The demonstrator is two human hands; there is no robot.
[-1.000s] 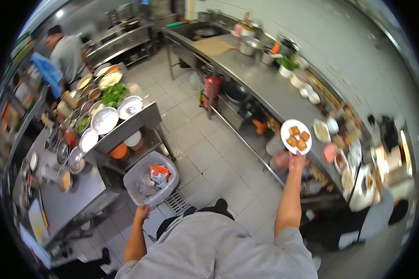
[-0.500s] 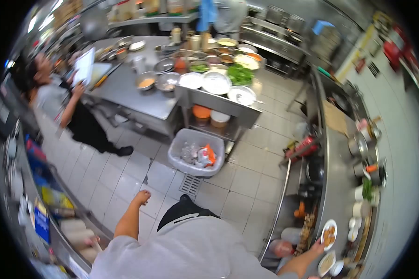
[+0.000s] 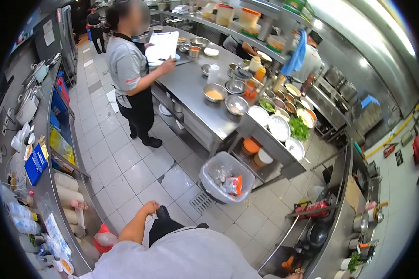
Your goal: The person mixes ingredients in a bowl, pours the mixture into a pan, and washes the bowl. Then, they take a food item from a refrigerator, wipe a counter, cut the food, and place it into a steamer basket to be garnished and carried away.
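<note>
While the left hand (image 3: 150, 207) hung over the floor at lower centre, its fingers were curled in toward the palm like a loose fist, touching no object. Just beside it stood the wearer's black shoe (image 3: 163, 213), and near that, to the right, lay the floor drain (image 3: 201, 202). The bin (image 3: 228, 199), right of centre, was well apart from the hand; an orange-and-white packet (image 3: 233, 185) lay inside its clear liner.

Only a bit of the right forearm (image 3: 293, 276) showed at the bottom edge, right of centre. The right hand was out of the frame, so whether its fingers were open or closed, and what they touched, could not be told. Nearest that forearm, to its upper right, were an orange object (image 3: 287, 263) on the lower shelf and a dark pan (image 3: 317, 233).

At upper left, a co-worker (image 3: 131, 65) held a white sheet (image 3: 162, 46) and a pen beside the steel table (image 3: 188, 83). A red bag (image 3: 102, 231) sat at lower left, near the left forearm.
</note>
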